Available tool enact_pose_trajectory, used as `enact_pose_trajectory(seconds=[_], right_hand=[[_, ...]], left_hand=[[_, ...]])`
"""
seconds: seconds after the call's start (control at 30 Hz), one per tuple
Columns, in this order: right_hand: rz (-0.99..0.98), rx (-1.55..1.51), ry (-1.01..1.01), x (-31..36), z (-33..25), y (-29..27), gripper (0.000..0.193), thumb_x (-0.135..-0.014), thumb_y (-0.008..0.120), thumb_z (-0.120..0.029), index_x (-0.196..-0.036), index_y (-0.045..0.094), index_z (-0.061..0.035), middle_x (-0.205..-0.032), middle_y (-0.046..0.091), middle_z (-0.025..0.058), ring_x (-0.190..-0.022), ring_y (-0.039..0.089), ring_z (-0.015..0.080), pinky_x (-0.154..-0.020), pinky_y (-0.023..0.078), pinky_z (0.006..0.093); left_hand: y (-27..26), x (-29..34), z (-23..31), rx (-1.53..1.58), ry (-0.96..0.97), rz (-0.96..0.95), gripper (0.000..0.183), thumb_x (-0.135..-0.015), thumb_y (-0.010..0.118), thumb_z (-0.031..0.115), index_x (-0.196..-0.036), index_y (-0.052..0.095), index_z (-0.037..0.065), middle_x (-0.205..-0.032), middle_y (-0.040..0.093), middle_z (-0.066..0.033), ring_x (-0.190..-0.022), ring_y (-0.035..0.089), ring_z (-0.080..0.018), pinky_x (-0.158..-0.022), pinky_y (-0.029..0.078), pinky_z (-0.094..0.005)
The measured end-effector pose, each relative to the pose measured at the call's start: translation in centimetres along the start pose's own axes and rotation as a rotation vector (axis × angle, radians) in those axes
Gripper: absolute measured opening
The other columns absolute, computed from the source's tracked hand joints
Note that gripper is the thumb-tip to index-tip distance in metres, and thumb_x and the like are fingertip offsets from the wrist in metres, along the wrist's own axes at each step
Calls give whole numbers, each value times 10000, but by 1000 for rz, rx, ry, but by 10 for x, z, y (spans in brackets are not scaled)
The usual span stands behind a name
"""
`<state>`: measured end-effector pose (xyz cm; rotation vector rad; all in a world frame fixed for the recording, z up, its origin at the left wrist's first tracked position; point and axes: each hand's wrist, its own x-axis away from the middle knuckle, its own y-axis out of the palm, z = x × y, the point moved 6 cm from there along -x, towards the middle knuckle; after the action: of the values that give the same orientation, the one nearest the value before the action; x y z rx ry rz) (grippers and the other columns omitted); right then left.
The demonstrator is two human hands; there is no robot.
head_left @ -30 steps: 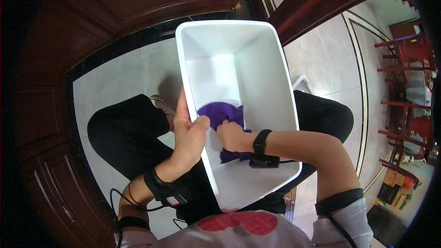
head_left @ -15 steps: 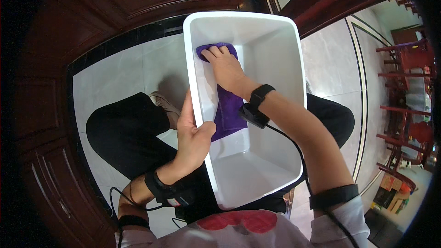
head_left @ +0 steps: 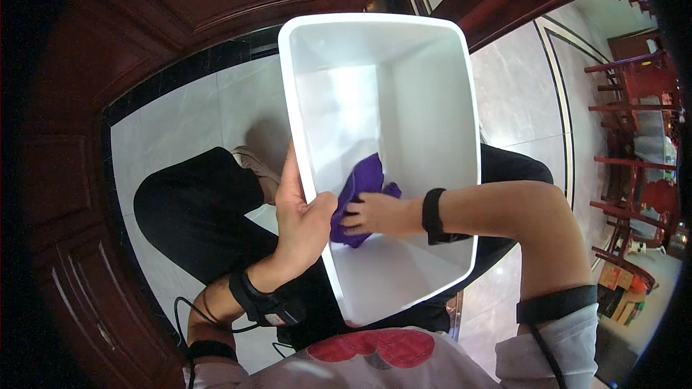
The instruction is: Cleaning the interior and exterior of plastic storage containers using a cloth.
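Observation:
A deep white plastic bin [head_left: 425,100] with a rounded rectangular rim is tilted over my lap, its inside facing up at me. My left hand [head_left: 306,234] is closed on the bin's left rim, thumb over the edge and fingers outside. Inside, my right hand [head_left: 378,214] holds a crumpled purple cloth [head_left: 364,173] against the left wall, towards the near end. The fingers lie bent over the cloth, and part of it bunches up beyond them.
My black-trousered knees [head_left: 194,209] flank the bin. Dark wooden cabinet doors [head_left: 61,259] stand at the left and far side. Pale tiles [head_left: 169,129] cover the floor. Red wooden chairs [head_left: 638,165] and a cardboard box [head_left: 613,277] are at the right.
My right hand has come from the far left part of the bin towards me, dragging and bunching the cloth. My left hand keeps its hold, while the bin shifts slightly.

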<state>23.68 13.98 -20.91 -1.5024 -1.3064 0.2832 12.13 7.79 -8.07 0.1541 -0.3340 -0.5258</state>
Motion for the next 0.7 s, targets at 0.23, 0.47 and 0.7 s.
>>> enact_pose_trajectory(seconds=[0.23,0.47,0.7], right_hand=[[315,167,576,10,87,-66,917,-644,623,-519,-1365,184,-162,-1408,120,168,-1305,88,322,-1044,116,438],[463,-396,1068,35,90,-13,1059,-711,593,-515,-1312,-36,88,-1257,-72,459,-1209,-12,564,-1001,118,557],[-142,-969,1449,0,0,44,1227,-592,681,-534,-1319,-174,-39,-1331,-61,359,-1244,42,487,-1004,132,554]], left_hand=[[0,5,0,-30,50,-23,723,-649,344,-143,-1341,191,-4,-1113,463,-88,-922,491,-93,-757,405,-192],[0,3,0,16,44,-68,719,-641,340,-139,-1333,207,0,-1108,459,-77,-974,466,-102,-818,387,-217],[-2,-1,-2,37,36,-46,714,-639,339,-137,-1329,210,-8,-1125,449,-94,-994,459,-116,-817,378,-207]])
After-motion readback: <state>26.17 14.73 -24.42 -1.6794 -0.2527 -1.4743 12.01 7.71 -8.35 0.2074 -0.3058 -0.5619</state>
